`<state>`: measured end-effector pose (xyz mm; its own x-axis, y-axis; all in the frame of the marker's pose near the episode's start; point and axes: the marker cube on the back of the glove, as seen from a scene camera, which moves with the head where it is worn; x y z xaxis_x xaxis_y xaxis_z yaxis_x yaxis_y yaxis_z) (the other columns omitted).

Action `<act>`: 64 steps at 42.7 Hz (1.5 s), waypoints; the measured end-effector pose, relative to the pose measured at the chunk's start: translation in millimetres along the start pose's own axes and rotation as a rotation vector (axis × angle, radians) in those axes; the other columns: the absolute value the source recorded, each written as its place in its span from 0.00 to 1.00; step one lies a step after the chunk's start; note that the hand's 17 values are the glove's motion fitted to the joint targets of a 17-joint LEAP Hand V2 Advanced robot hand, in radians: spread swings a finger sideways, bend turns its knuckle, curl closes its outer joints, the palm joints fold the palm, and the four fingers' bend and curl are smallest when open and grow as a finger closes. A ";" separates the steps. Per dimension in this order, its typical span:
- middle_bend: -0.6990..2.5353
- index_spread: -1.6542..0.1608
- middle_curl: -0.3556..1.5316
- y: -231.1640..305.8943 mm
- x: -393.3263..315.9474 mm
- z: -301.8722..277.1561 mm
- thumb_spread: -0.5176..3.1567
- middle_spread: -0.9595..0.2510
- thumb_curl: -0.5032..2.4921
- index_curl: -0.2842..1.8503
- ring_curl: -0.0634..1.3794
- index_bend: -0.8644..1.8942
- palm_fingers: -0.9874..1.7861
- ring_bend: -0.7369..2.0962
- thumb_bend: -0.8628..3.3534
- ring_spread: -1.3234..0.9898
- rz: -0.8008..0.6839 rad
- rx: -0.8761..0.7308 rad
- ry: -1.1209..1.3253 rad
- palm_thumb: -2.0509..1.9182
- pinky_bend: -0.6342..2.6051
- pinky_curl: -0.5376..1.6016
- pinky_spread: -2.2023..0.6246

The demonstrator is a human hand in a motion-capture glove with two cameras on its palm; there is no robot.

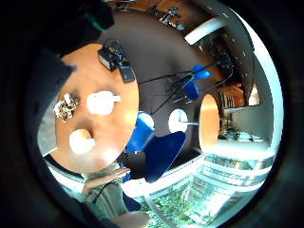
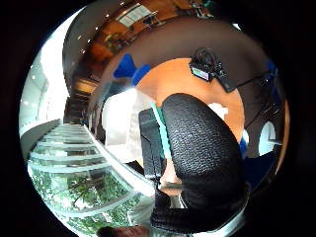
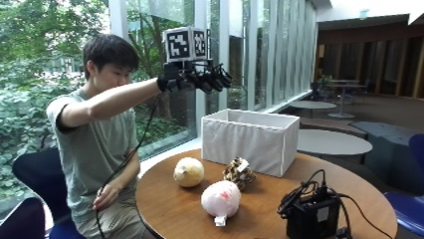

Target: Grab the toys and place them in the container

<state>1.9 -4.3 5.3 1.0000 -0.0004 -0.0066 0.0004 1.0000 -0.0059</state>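
Three toys lie on the round wooden table (image 3: 172, 209): a yellowish ball-shaped plush (image 3: 189, 172), a brown patterned toy (image 3: 238, 173) and a pink-white plush (image 3: 220, 197). Behind them stands the white fabric container (image 3: 250, 139), open at the top. My gloved right hand (image 3: 195, 78) is raised high above the table, to the left of the container, fingers hanging loosely and holding nothing. From the palm I look down on the patterned toy (image 1: 65, 107), the pink-white plush (image 1: 101, 102) and the yellowish plush (image 1: 80, 141). A gloved finger (image 2: 202, 158) covers much of the thumb side view, with the container (image 2: 121, 123) beside it.
A black device with cables (image 3: 311, 214) sits at the table's near right edge. Blue chairs (image 1: 161, 149) stand around the table. Tall windows are behind the person, whose bare left hand (image 3: 104, 197) rests in the lap. Other round tables (image 3: 331, 142) stand further back.
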 end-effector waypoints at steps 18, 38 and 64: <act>0.28 0.78 0.27 -34.9 -1.2 25.8 0.47 0.67 0.18 0.17 0.15 0.36 0.37 0.43 0.19 0.53 0.001 -0.068 0.017 0.49 0.43 0.38 0.77; 0.29 0.77 0.33 -53.9 -2.9 79.2 0.50 0.66 0.19 0.21 0.18 0.36 0.32 0.43 0.19 0.53 -0.023 -0.170 0.064 0.49 0.45 0.40 0.77; 0.23 0.77 0.29 -37.7 7.7 319.2 0.45 0.74 0.22 0.21 0.17 0.33 0.25 0.33 0.19 0.58 -0.008 -0.520 0.119 0.50 0.51 0.42 0.80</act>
<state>11.6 -40.2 324.6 0.9923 -0.0386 -0.1174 -0.0256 0.8651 -0.5010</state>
